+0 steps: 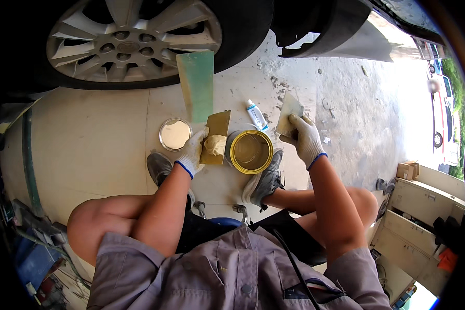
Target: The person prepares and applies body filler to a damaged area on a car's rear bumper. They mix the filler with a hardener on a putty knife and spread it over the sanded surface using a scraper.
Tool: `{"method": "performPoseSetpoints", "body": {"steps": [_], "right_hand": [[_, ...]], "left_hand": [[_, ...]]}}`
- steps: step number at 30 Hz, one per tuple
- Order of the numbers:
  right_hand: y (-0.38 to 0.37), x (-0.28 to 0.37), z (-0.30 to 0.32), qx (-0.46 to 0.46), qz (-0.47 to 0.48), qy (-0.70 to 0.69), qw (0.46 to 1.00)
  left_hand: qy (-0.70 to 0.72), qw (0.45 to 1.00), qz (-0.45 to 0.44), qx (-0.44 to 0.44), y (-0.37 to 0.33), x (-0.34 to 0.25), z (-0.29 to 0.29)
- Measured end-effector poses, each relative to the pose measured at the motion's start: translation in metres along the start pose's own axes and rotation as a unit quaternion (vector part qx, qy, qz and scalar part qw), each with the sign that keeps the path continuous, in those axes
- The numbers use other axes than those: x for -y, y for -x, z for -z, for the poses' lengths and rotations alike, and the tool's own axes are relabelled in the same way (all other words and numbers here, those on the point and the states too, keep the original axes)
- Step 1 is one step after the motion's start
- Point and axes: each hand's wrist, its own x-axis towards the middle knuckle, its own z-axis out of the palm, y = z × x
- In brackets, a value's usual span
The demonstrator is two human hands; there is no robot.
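Observation:
My left hand (191, 153), in a white knit glove with a blue cuff, is closed on a yellowish-brown putty spreader plate (218, 123). A lump of cream-coloured putty (215, 145) sits on that plate. My right hand (308, 139), gloved the same way, grips a thin, light grey-beige putty scraper (288, 107), its blade pointing away from me. Between the hands stands an open round can (233, 158) with a yellow rim and greyish-brown contents. Just beyond it lies a white and blue tube (257, 114). A round, shiny lid (175, 134) rests left of my left hand.
Ahead is a car wheel (134, 46) with a silver rim. A green translucent sheet (199, 85) lies against its tyre. Dark bodywork (330, 31) overhangs at the upper right. My shoes (267, 181) flank the can. Beige cabinets (416, 227) stand at the right, and grey debris dots the floor.

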Motion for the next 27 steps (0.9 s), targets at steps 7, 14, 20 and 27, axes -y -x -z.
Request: {"method": "performPoseSetpoints", "body": {"steps": [7, 14, 20, 27], "right_hand": [[0.030, 0.012, -0.022, 0.112, 0.075, 0.551, 0.824], [0.035, -0.076, 0.000, -0.072, -0.165, -0.015, 0.984], [0.031, -0.100, -0.053, -0.159, -0.045, -0.165, 0.972], [-0.019, -0.047, -0.019, -0.054, 0.052, 0.065, 0.995]], "left_hand": [[-0.076, 0.997, 0.020, 0.025, -0.011, 0.003, -0.025], [-0.051, 0.998, -0.022, 0.015, -0.019, -0.008, -0.014], [-0.036, 0.999, 0.026, 0.002, -0.009, 0.008, -0.013], [-0.111, 0.990, 0.075, -0.043, 0.010, 0.015, 0.022]]}}
